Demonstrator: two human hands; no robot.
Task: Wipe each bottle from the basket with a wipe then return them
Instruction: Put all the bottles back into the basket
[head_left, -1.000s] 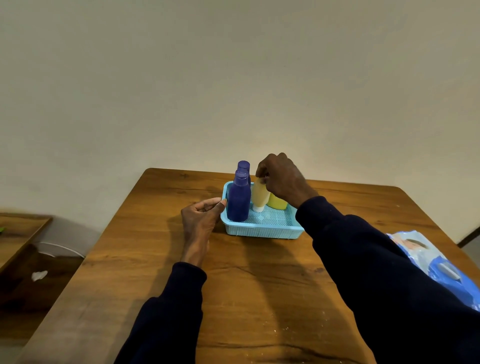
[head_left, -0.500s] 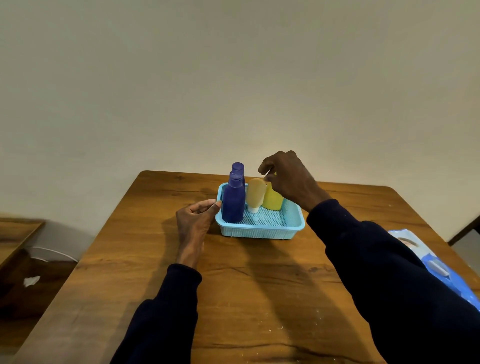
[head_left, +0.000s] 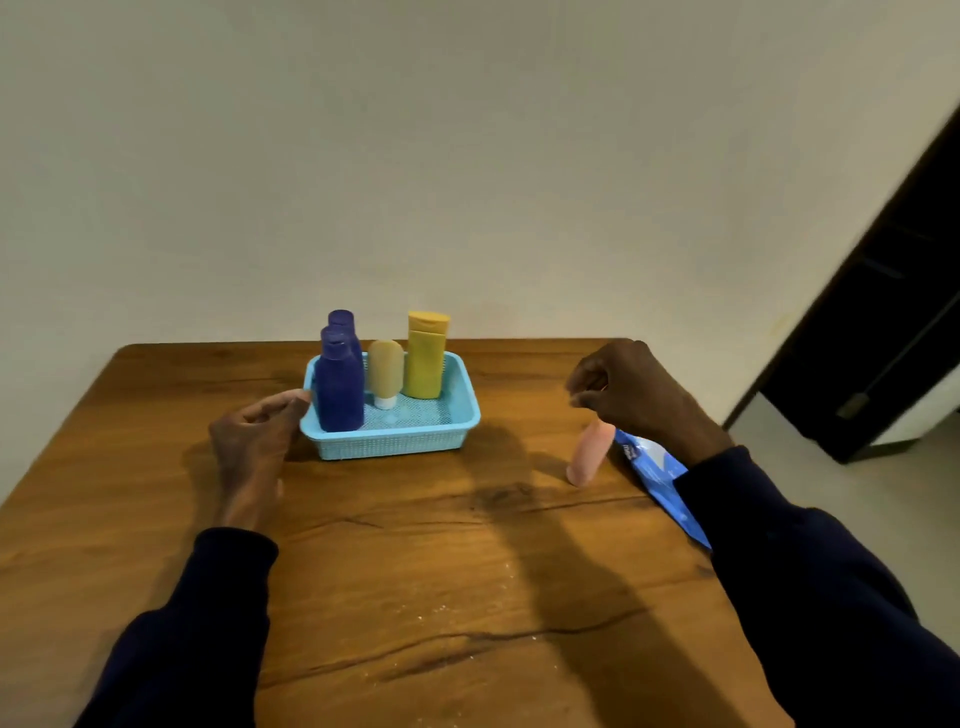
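A light blue basket (head_left: 395, 439) stands on the wooden table (head_left: 415, 571). In it are two dark blue bottles (head_left: 340, 387), a beige tube (head_left: 385, 370) standing on its white cap, and a yellow bottle (head_left: 425, 358). My left hand (head_left: 254, 447) rests on the table, and its loosely curled fingers touch the basket's left corner. A pink tube (head_left: 588, 454) stands on the table to the right of the basket. My right hand (head_left: 631, 395) hovers over the pink tube's top with curled fingers. Whether it touches the tube is hidden.
A blue pack of wipes (head_left: 657, 475) lies by the table's right edge, partly under my right sleeve. A pale wall runs behind the table. A dark doorway (head_left: 883, 332) opens at the far right. White crumbs dot the near tabletop.
My right hand let go of the yellow bottle in the basket and swung right to above the pink tube. My left hand stayed at the basket's left corner. The view shifted right.
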